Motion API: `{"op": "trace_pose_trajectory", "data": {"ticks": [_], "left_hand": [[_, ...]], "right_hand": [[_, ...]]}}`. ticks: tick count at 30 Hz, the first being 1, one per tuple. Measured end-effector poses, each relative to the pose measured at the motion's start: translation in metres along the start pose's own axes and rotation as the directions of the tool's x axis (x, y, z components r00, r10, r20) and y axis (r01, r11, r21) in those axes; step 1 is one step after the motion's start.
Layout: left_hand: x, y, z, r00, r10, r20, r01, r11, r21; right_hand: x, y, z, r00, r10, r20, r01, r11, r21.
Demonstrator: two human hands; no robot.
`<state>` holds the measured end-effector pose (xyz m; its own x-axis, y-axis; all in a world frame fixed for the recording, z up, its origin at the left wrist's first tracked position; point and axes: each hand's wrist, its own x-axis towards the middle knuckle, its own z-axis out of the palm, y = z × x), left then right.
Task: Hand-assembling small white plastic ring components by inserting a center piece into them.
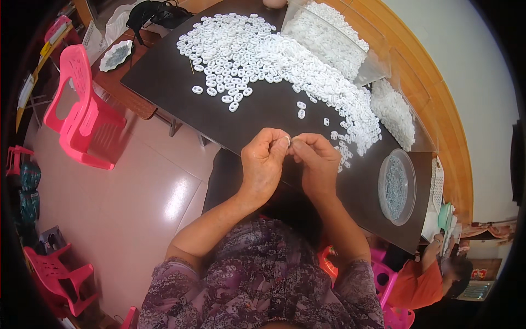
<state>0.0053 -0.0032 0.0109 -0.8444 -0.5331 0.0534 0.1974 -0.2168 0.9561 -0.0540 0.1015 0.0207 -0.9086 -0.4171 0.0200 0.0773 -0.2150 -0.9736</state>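
On the far left we see a pink chair [83, 96] on the shiny floor [159, 178], and a second pink chair [49, 268] sits on the near left. A bit to the right, on the far side, there is a white dish [116, 56] with grey bits in it, and a black bundle [159, 16] just beyond it. Next comes our big dark table [159, 82]. On its far part we have lots of white oval pieces [235, 52], each with two holes, and a few lie apart from the heap. In the middle, over the near edge of the table, our left hand [263, 167] pinches a tiny pale thing [287, 140] between finger and thumb. It is too small for us to tell what it is. Our right hand [319, 164] meets it there, with finger and thumb squeezed close together, but we cannot tell if they grip it too. Just to the right of that hand lie small white pieces [342, 153], and more run up to the clear box [375, 68] on the far right. Nearer, on the right, a round clear tub [411, 189] holds blue-grey bits. On the near right we see a person in orange [416, 285]
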Motion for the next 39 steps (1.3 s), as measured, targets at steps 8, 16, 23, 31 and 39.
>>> {"op": "trace_pose_trajectory", "data": {"ticks": [8,16,23,31,39], "left_hand": [[0.000,-0.005,0.000,0.997,0.070,-0.021,-0.069,0.997,0.035],[0.000,-0.006,0.000,0.994,0.102,-0.041,-0.098,0.991,0.090],[0.000,-0.004,-0.001,0.998,0.048,-0.032,-0.046,0.998,0.046],[-0.001,-0.008,0.000,0.996,0.074,-0.052,-0.070,0.995,0.072],[-0.001,-0.008,0.002,0.985,0.155,-0.077,-0.139,0.975,0.176]], "right_hand": [[0.000,-0.001,0.002,1.000,0.002,0.008,-0.002,1.000,-0.010],[0.000,0.001,0.003,1.000,-0.024,0.009,0.025,0.999,-0.045],[0.002,0.003,0.001,0.999,0.001,0.038,-0.002,1.000,0.027],[0.002,0.005,0.001,0.999,-0.008,0.045,0.008,1.000,0.013],[-0.001,0.002,0.006,0.999,-0.032,0.015,0.033,0.996,-0.077]]}}
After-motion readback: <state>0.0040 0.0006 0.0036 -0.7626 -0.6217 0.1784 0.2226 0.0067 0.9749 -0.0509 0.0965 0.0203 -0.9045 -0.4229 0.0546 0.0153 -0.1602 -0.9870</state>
